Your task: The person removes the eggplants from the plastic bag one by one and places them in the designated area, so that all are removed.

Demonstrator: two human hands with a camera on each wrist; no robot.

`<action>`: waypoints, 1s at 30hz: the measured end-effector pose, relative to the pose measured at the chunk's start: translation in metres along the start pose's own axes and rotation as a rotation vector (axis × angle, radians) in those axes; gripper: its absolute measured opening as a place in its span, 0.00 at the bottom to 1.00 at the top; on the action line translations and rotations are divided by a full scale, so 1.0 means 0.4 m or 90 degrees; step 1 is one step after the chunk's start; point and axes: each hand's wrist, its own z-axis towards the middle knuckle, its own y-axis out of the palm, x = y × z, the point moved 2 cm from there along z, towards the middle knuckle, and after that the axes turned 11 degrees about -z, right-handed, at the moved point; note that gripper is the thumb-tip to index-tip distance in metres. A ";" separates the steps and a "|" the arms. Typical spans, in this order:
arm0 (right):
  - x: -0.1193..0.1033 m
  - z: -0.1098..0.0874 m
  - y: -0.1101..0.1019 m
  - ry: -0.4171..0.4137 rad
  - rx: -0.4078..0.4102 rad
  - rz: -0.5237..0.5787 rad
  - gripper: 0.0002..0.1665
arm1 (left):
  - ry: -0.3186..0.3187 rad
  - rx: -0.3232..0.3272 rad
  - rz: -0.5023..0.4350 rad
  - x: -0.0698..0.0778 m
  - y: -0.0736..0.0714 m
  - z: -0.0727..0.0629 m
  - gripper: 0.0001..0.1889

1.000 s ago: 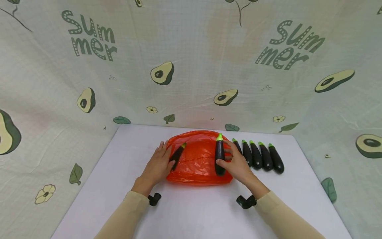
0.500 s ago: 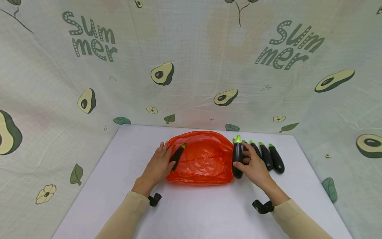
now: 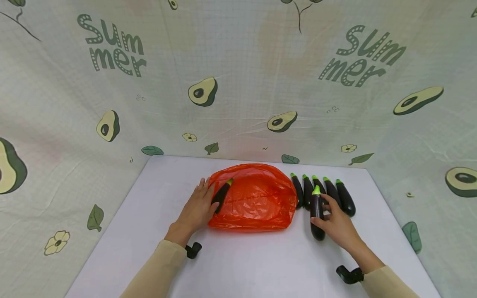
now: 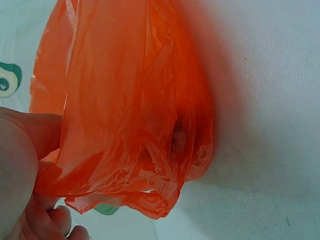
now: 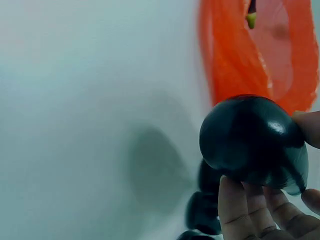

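Note:
A red plastic bag (image 3: 257, 207) lies with its mouth spread on the white table. One eggplant (image 3: 222, 194) with a green stem end shows at the bag's left side, beside my left thumb. My left hand (image 3: 197, 207) holds the bag's left edge; in the left wrist view the thumb goes behind the orange-red plastic (image 4: 110, 100). To the right of the bag, my right hand (image 3: 337, 221) grips another dark eggplant (image 3: 317, 217) between thumb and fingers. The right wrist view shows this eggplant's rounded glossy end (image 5: 252, 142) up close, its shadow falling on the table.
Several eggplants (image 3: 345, 198) lie in a row right of the bag, green ends toward the back. The white table (image 3: 246, 265) reaches back to a hanging cloth (image 3: 238, 82) printed with avocados, which also rises on both sides.
My right hand has carried its eggplant from over the bag's right part to the right and nearer to me, in front of the row. The left hand has stayed at the bag's edge.

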 end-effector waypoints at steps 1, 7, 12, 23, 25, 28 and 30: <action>0.008 -0.002 0.003 0.003 -0.005 0.000 0.56 | 0.001 0.000 -0.001 0.000 0.001 0.000 0.40; 0.044 -0.011 0.019 0.023 -0.030 -0.013 0.54 | -0.004 -0.006 -0.005 -0.001 0.002 0.000 0.40; 0.055 -0.013 0.028 0.030 -0.043 -0.035 0.54 | -0.003 -0.007 -0.007 -0.001 0.002 0.000 0.40; 0.072 -0.016 0.046 0.022 -0.050 -0.053 0.53 | 0.000 -0.008 -0.001 -0.007 0.008 0.000 0.40; 0.072 -0.016 0.047 0.019 -0.050 -0.052 0.53 | 0.000 -0.009 -0.001 -0.008 0.009 0.000 0.40; 0.071 -0.014 0.047 0.020 -0.056 -0.053 0.53 | -0.003 -0.012 -0.002 -0.009 0.011 0.001 0.40; 0.071 -0.011 0.046 0.024 -0.058 -0.056 0.53 | -0.005 -0.014 -0.002 -0.009 0.011 0.001 0.40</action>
